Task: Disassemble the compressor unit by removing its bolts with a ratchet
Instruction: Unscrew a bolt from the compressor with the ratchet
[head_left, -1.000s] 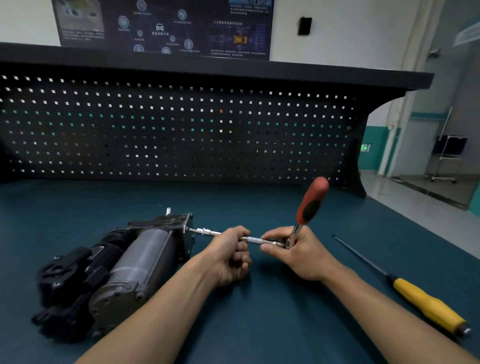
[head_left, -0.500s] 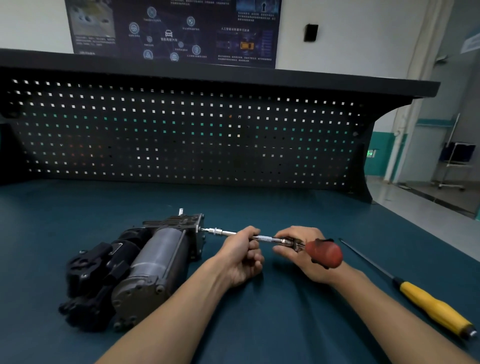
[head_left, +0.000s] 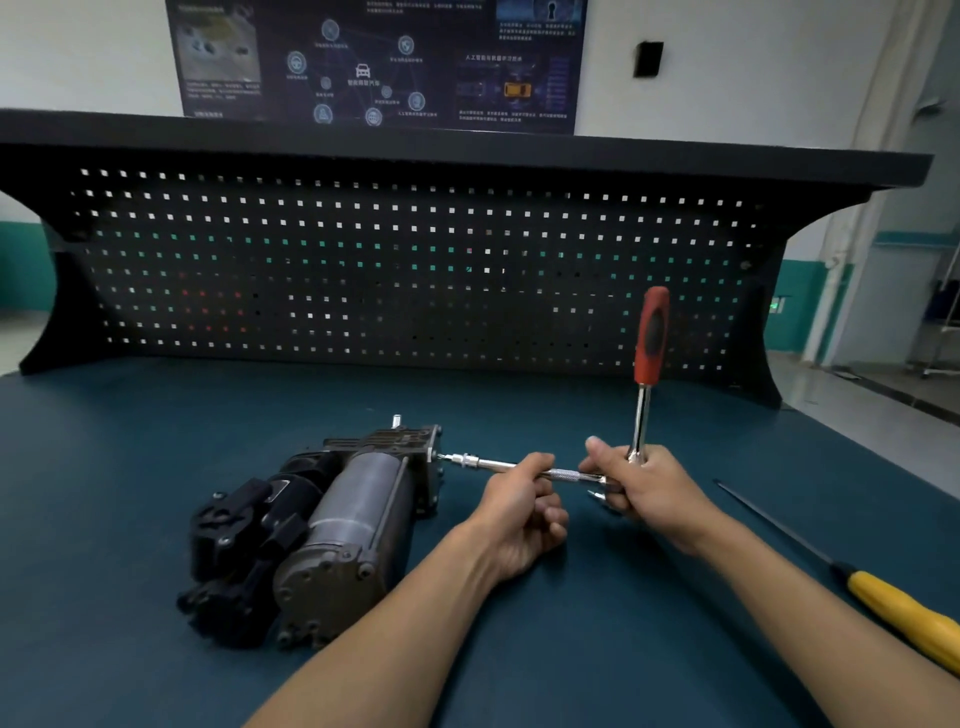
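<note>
Red-handled ratchet (head_left: 652, 332) standing upright, right hand (head_left: 649, 488) gripping its head end; left hand (head_left: 519, 512) fingers (head_left: 548, 514) curling round extension bar (head_left: 467, 461), bar tip seating on compressor unit (head_left: 353, 514), unit lying on bench (head_left: 156, 467), left of hands.

A black pegboard (head_left: 415, 270) rose beyond the fingers (head_left: 549, 513) at the teal table's (head_left: 156, 441) far edge; above it, a dark poster (head_left: 374, 62) hung on the white wall (head_left: 753, 67).

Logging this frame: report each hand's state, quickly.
Left hand: fingers curled round the extension bar.
Right hand: grips the ratchet at its head, handle pointing up.
</note>
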